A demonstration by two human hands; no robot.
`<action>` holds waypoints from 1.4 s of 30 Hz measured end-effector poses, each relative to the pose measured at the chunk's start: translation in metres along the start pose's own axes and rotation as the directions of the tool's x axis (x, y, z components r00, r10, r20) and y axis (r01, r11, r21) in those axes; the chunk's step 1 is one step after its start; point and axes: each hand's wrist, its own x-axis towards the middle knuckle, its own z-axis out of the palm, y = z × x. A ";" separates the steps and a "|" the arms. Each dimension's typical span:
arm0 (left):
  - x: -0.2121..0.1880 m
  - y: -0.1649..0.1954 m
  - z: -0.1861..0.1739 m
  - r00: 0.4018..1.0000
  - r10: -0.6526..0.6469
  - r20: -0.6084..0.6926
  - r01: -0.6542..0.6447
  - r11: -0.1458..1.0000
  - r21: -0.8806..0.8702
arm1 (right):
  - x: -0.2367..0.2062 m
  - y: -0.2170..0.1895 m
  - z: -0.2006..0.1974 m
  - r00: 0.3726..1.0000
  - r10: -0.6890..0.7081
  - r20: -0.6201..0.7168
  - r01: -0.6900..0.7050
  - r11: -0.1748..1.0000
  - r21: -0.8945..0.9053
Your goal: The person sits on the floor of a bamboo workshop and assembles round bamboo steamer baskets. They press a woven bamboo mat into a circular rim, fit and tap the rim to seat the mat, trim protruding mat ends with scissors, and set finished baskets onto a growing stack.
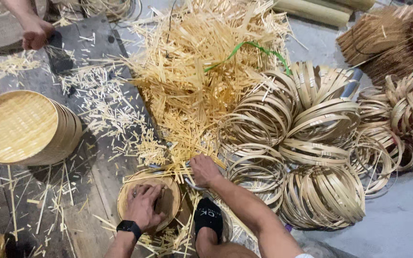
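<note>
My left hand (143, 205), with a black watch on the wrist, presses palm-down into a small round bamboo tray (168, 200) on the wooden work surface. At the foot of a big heap of thin bamboo strips (192, 71), my right hand (203, 170) is closed around a bunch of strips. A metal tool part shows just under that hand, though I cannot tell whether the hand holds it. My foot in a black sock (208, 217) rests just below the right hand.
A stack of finished round woven trays (25, 126) lies at the left. Many coiled bamboo hoops (311, 143) pile up at the right. Another person's hand (34, 32) works at the top left. Strip offcuts litter the dark boards (96, 157). Bamboo poles (311, 9) lie at the top.
</note>
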 end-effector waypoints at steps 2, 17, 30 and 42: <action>0.001 0.001 -0.008 0.998 0.050 0.045 -0.051 0.998 0.036 | 0.003 -0.007 -0.005 0.994 0.028 0.110 -0.016 0.994 -0.107; 0.030 -0.034 0.014 0.956 0.288 -0.054 -0.291 0.956 -0.041 | 0.017 -0.001 0.003 0.996 0.011 -0.089 0.008 0.978 0.208; 0.045 -0.059 0.050 0.915 0.353 -0.194 -0.372 0.925 -0.073 | 0.050 -0.006 0.011 0.997 -0.065 -0.052 0.065 0.998 -0.003; 0.065 -0.112 0.043 0.682 -0.508 -0.526 -0.139 0.616 -0.776 | 0.058 0.029 0.055 0.870 0.484 -0.097 -0.459 0.866 0.201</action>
